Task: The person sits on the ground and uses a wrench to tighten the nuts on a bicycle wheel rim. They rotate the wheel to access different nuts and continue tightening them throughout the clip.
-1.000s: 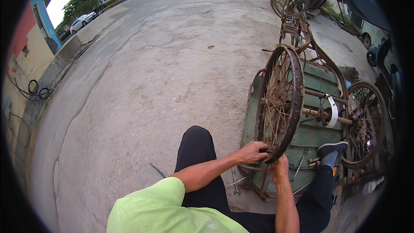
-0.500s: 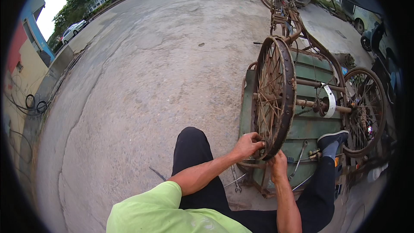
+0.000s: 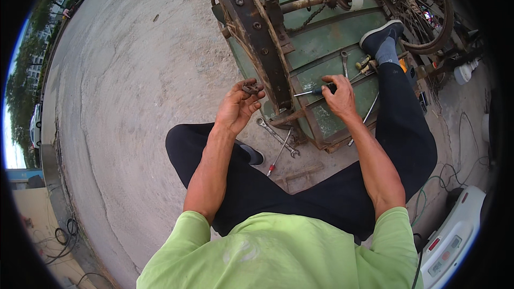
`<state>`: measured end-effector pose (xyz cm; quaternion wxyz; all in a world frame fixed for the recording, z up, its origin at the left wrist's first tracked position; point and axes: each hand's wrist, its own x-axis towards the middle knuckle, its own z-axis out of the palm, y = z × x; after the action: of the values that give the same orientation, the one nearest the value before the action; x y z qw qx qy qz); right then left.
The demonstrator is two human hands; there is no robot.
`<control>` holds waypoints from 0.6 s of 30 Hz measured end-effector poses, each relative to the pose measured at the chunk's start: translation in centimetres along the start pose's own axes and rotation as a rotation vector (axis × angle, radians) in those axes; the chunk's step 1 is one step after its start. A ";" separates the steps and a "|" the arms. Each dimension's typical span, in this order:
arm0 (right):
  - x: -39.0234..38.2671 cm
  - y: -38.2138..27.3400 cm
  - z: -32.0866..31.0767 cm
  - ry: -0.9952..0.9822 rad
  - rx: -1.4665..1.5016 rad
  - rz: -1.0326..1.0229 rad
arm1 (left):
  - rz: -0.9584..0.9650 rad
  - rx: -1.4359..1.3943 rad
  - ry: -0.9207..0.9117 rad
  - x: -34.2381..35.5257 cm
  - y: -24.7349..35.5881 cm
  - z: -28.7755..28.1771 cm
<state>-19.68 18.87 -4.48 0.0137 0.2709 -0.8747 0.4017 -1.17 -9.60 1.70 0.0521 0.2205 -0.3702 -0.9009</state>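
My left hand [image 3: 239, 108] is closed on a small rusty metal bracket [image 3: 251, 88], pinched between thumb and fingers just left of the wheel rim. My right hand [image 3: 339, 98] grips a screwdriver [image 3: 307, 93] by its dark handle, the thin shaft pointing left toward the rim. Between the two hands stands the rusty wheel [image 3: 257, 35], its wide rim dotted with bolt heads. It belongs to an overturned cargo tricycle with a green panel [image 3: 321, 32] facing up. Neither hand touches the wheel.
Wrenches [image 3: 278, 137] and a red-handled screwdriver [image 3: 271, 170] lie on the ground before me. Another wrench [image 3: 344, 63] lies on the panel beside my shoe [image 3: 382, 37]. A second wheel [image 3: 423, 10] is at right; a white device with a display [image 3: 455, 241] sits lower right.
Both hands have come off the wheel rim and moved apart. The left now holds the bracket clear of the wheel; the right now holds a screwdriver. The view has tipped downward.
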 end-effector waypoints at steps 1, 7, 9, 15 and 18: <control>-0.2 0.2 0.2 -0.001 -0.048 -0.053 | 0.016 -0.003 -0.012 0.0 -0.1 0.0; -0.6 0.6 2.5 -0.017 -0.159 -0.269 | 0.033 -0.118 -0.113 0.1 -0.4 -0.4; -0.8 0.8 3.1 -0.044 -0.155 -0.267 | 0.012 -0.087 -0.012 0.2 -0.8 -0.7; -0.6 1.7 4.5 -0.035 -0.139 -0.227 | -0.012 -0.109 0.022 0.9 -1.8 -1.0; -0.6 1.8 4.7 -0.039 -0.153 -0.204 | -0.011 -0.146 0.109 2.1 -2.8 -2.7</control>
<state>-19.10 16.78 -9.06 0.0583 0.3643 -0.8709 0.3248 -1.68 -9.81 -2.70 0.0830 0.2668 -0.2989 -0.9125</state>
